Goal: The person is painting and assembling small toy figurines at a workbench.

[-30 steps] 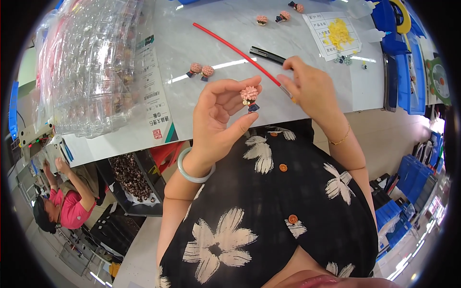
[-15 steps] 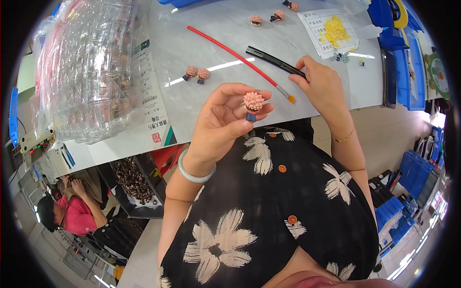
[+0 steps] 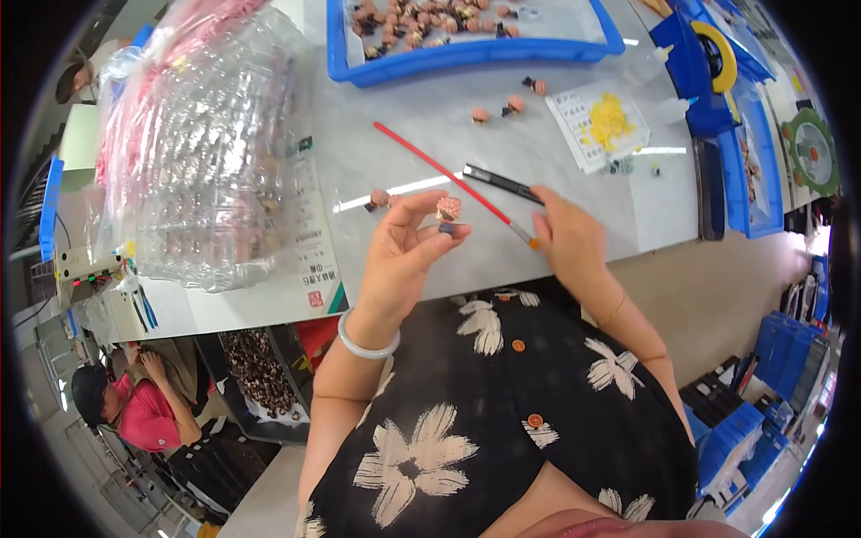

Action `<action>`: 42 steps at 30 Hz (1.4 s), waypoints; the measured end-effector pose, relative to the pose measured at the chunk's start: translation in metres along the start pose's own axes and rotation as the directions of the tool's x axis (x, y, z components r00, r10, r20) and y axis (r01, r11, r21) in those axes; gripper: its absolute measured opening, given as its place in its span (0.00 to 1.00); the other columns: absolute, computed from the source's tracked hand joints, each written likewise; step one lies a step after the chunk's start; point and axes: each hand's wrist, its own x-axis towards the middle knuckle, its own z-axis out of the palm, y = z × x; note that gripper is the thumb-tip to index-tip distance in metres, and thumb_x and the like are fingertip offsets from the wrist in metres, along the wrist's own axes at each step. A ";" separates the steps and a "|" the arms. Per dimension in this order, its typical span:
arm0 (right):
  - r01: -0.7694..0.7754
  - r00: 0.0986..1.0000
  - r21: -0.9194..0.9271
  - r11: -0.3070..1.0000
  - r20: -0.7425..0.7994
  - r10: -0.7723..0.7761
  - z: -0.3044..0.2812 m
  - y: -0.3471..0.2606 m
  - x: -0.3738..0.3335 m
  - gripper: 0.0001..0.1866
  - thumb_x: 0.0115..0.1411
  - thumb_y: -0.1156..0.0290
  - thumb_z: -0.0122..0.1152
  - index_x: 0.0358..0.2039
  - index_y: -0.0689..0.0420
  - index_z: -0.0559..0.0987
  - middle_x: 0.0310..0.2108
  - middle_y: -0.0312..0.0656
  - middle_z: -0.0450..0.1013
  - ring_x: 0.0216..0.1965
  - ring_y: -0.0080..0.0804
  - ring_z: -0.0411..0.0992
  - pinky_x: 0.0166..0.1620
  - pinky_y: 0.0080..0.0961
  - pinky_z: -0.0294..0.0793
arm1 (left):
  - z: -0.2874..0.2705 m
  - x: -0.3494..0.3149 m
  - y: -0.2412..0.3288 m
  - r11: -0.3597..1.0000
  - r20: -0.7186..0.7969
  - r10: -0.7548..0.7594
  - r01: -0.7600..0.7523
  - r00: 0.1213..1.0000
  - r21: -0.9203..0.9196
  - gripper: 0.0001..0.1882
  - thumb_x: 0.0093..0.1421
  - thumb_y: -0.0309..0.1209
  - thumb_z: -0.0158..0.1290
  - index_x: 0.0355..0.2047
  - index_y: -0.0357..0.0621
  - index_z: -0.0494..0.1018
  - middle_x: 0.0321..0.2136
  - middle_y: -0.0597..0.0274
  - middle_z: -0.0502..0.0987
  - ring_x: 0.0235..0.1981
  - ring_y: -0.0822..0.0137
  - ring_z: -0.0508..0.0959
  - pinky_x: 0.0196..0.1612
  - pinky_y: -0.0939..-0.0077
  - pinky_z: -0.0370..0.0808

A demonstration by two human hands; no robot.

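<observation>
My left hand [image 3: 403,255] pinches a small figurine [image 3: 449,210] upright between thumb and fingers. The figurine has bumpy pink hair and a dark blue lower part. My right hand [image 3: 571,240] has its fingers closed on the near end of a slim black tool [image 3: 502,181], which lies low over the table; whether it is tweezers or a knife I cannot make out. Beside the tool lies a thin red-handled brush [image 3: 439,169] with orange-yellow bristles close to my right fingers. More pink-haired figurines [image 3: 378,199] lie just behind my left hand, partly hidden by it.
A blue tray [image 3: 484,65] of many figurines stands at the back. Several loose figurines [image 3: 513,106] lie before it. Yellow bits [image 3: 610,122] sit on a paper sheet. Clear plastic packs [image 3: 211,161] are stacked left; a blue tape dispenser [image 3: 686,67] stands right. Another person [image 3: 143,408] sits lower left.
The view has tilted up, so the blue tray now shows. My left hand has turned the figurine a little. My right hand keeps hold of the black tool's end.
</observation>
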 end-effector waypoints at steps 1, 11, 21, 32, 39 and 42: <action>0.015 1.000 0.003 1.000 -0.013 -0.015 -0.002 -0.001 -0.002 0.13 0.48 0.72 0.56 0.37 0.53 0.72 0.18 0.40 0.69 0.21 0.38 0.68 0.25 0.30 0.65 | 0.004 0.007 0.008 1.000 0.003 0.019 -0.019 1.000 0.007 0.23 0.50 0.18 0.49 0.47 0.37 0.61 0.44 0.57 0.66 0.40 0.65 0.73 0.47 0.72 0.69; 0.098 0.995 0.172 0.980 -0.009 -0.098 -0.003 0.009 -0.015 0.14 0.45 0.76 0.56 0.36 0.55 0.73 0.13 0.34 0.61 0.17 0.30 0.61 0.23 0.26 0.61 | 0.026 0.129 0.067 0.924 -0.033 0.339 -0.326 0.940 0.201 0.16 0.53 0.20 0.45 0.45 0.34 0.65 0.42 0.59 0.70 0.44 0.63 0.70 0.49 0.73 0.66; 0.311 0.923 0.207 0.928 0.167 -0.347 -0.004 0.010 -0.009 0.14 0.43 0.71 0.61 0.34 0.51 0.74 0.16 0.34 0.62 0.21 0.31 0.62 0.25 0.26 0.61 | -0.030 0.041 0.058 -0.076 0.190 0.280 -0.175 0.941 0.982 0.19 0.43 0.16 0.48 0.38 0.41 0.70 0.38 0.56 0.72 0.42 0.58 0.71 0.45 0.71 0.66; 0.215 0.976 0.181 0.960 -0.083 -0.203 0.010 -0.013 -0.008 0.12 0.43 0.79 0.59 0.32 0.57 0.76 0.19 0.37 0.63 0.22 0.30 0.60 0.26 0.23 0.60 | -0.061 0.001 0.016 0.455 -0.073 0.405 -0.131 0.912 0.881 0.17 0.46 0.15 0.50 0.39 0.38 0.68 0.38 0.55 0.72 0.33 0.67 0.74 0.38 0.78 0.71; 0.319 0.948 0.407 0.856 -0.140 -0.287 -0.008 -0.032 -0.005 0.10 0.41 0.81 0.61 0.27 0.58 0.76 0.21 0.36 0.65 0.22 0.26 0.60 0.24 0.18 0.60 | -0.011 -0.016 -0.019 0.980 0.082 0.103 -0.115 0.991 0.160 0.24 0.49 0.20 0.53 0.47 0.38 0.60 0.42 0.47 0.69 0.36 0.65 0.74 0.40 0.76 0.72; 0.333 0.943 0.442 0.833 -0.139 -0.303 -0.009 -0.033 -0.006 0.09 0.41 0.81 0.61 0.26 0.57 0.76 0.21 0.36 0.65 0.22 0.26 0.60 0.23 0.17 0.60 | -0.003 -0.017 -0.033 0.999 0.132 0.038 -0.042 0.990 0.025 0.24 0.49 0.20 0.53 0.47 0.37 0.60 0.43 0.46 0.68 0.37 0.63 0.74 0.42 0.74 0.72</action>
